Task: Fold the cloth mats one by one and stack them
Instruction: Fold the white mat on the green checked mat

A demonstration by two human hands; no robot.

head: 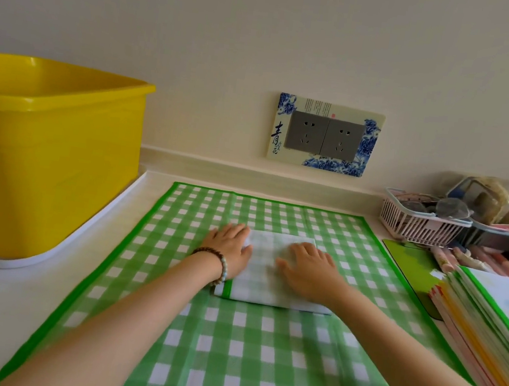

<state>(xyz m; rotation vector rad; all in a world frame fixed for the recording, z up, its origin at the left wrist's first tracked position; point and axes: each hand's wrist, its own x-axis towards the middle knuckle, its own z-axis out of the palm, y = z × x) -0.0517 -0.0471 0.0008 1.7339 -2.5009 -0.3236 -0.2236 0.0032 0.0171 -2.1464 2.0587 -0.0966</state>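
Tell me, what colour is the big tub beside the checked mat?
The tub is bright yellow, clearest in the head view.

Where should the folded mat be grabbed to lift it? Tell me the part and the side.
The folded mat lies flat on the spread checked mat, with the left hand and right hand pressing its top. Its near edge is free, so probably take that, coming low from your side, fingers under, thumb on top.
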